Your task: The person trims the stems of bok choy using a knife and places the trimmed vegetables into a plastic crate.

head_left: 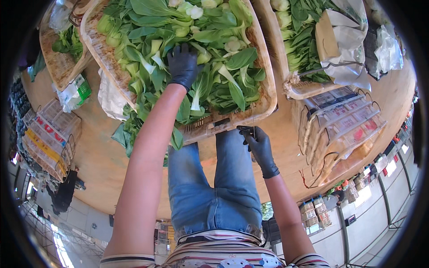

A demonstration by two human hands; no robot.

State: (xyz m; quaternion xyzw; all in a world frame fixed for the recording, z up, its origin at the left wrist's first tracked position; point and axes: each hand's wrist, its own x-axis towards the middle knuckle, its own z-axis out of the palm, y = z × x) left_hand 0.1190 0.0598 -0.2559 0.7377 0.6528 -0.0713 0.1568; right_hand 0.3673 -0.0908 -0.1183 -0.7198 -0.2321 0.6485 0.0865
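Leafy greens, heaped in a pale plastic crate, are best handled with light, flat pressure so stems are not bruised. The left hand is extended palm-down, fingers spread over the pile; the right hand is held curled near the front rim; whether anything is pinched cannot be told.
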